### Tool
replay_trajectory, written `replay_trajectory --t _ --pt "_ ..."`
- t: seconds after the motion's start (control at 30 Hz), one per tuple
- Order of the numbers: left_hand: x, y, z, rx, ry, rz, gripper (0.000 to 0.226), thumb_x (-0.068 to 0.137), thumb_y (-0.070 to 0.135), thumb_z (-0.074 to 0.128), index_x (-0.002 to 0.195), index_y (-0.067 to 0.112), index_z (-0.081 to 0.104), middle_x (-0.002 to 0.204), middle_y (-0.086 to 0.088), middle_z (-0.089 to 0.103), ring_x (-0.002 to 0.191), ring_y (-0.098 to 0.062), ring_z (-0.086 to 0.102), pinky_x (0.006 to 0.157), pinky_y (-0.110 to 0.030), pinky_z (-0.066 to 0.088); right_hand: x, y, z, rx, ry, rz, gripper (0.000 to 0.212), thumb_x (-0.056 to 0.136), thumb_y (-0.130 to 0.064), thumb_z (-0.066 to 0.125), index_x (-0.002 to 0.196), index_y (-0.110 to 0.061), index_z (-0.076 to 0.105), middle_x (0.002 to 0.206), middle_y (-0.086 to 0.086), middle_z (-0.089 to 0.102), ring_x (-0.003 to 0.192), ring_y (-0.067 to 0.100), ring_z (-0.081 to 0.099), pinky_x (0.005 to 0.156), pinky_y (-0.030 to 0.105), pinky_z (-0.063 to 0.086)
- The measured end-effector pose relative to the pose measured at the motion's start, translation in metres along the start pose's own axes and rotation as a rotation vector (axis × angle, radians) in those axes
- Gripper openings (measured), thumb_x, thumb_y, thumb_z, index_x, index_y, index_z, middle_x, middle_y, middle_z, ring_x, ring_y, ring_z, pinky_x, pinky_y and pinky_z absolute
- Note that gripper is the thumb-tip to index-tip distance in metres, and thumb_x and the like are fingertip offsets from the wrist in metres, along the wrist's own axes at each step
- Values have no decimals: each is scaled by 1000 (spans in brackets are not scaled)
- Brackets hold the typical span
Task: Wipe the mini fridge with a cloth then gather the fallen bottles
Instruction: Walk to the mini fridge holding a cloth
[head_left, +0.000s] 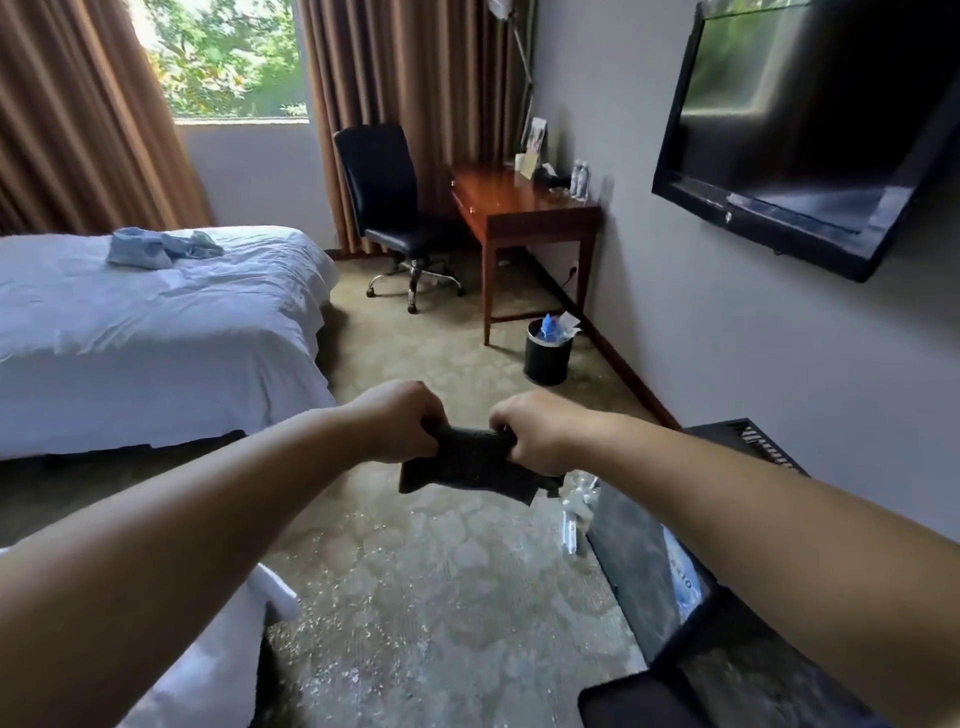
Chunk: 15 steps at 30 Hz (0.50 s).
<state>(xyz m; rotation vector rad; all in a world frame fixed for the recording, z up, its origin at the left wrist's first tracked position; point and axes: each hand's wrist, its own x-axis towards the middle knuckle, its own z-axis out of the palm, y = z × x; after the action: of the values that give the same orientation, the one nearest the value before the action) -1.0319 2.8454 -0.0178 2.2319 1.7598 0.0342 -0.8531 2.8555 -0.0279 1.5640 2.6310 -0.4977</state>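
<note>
1. Carpet (415, 597), pale and patterned, fills the near ground beneath my two outstretched forearms.
2. Left hand (400, 421) and right hand (540, 431): each has its fingers curled round one end of the dark cloth (472, 465). The cloth hangs in the air between them, its lower edge loose, touching nothing else. Hazard: if I keep it bunched this tightly, little of it will meet the surface and the wipe may leave streaks.
3. Mini fridge (628, 540): a black cabinet low on my right, against the wall, with vents on top. The cloth is apart from it, so I judge the wiping not yet begun. Hazard: the door face is below and beside my right forearm, and a hasty reach could make me miss its lower part.
4. Fallen bottles (571, 525): clear plastic, lying on the carpet just beside the fridge front. I cannot tell their number. Hazard: they are nearly invisible against the carpet, and stepping in to wipe I could kick or crush them.
5. Middle distance: a black bin (548, 358) stands by the wall, and a white bed (156, 332) lies to my left.
6. Far field: a wooden bench (519, 208) carries upright bottles (579, 179), with a black office chair (387, 208) beside it. A television (810, 140) is on the wall, and there is a curtained window (223, 57).
</note>
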Motion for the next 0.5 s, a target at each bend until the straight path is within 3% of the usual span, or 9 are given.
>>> replay_trajectory --t 0.23,0.37,0.5 --pt "98 21 18 39 -132 170 18 82 22 61 97 21 71 91 3 67 79 -12 59 67 -24 48 26 65 3 -24 -31 198 17 78 -1 50 80 -17 52 88 4 57 82 24 56 56 28 39" --pt "158 52 19 92 -163 256 20 82 23 62 101 21 70 95 3 67 82 -13 59 70 -24 51 38 113 -9 22 -26 293 18 79 1 49 91 -10 57 93 8 57 85 26 56 62 31 44" --pt "218 81 16 111 -162 299 21 83 25 62 102 23 71 96 3 67 83 -14 59 73 -27 53 51 167 -28 51 -7 368 22 79 2 47 98 -6 58 99 11 59 81 26 56 57 28 42"
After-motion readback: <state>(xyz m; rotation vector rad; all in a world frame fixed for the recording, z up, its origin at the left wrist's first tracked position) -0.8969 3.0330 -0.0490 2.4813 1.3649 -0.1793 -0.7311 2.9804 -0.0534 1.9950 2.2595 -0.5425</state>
